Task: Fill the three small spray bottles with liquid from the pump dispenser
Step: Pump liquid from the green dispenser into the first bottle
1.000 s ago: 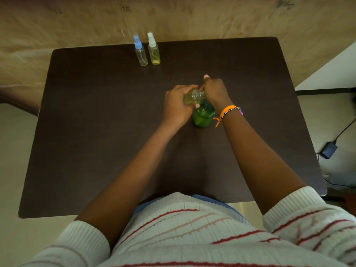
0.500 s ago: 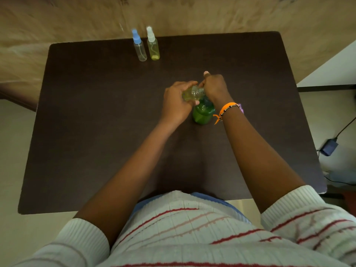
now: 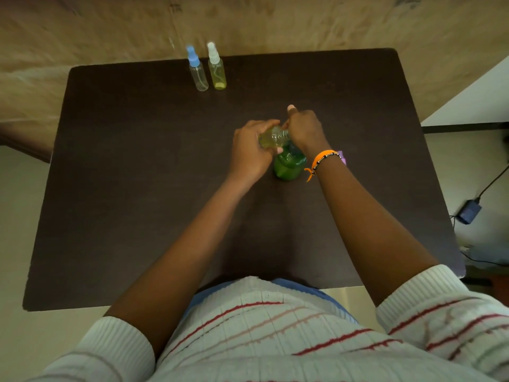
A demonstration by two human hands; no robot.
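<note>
A green pump dispenser [image 3: 289, 168] stands in the middle of the dark table [image 3: 137, 188]. My left hand [image 3: 252, 151] grips a small clear spray bottle [image 3: 272, 137] with yellowish liquid, tilted against the dispenser's top. My right hand [image 3: 304, 129] sits curled over the pump head, which it hides, thumb sticking up. Two more spray bottles stand at the table's far edge: a blue-capped one [image 3: 198, 74] that looks clear and a white-capped one [image 3: 217, 73] holding yellow liquid.
A wooden-looking wall [image 3: 275, 23] runs behind the table. On the floor to the right lie a black power adapter [image 3: 469, 212] and its cable. My striped sweater [image 3: 275, 340] fills the bottom of the view.
My hands and the bottles keep the same pose on the dispenser. Only the head camera has shifted slightly.
</note>
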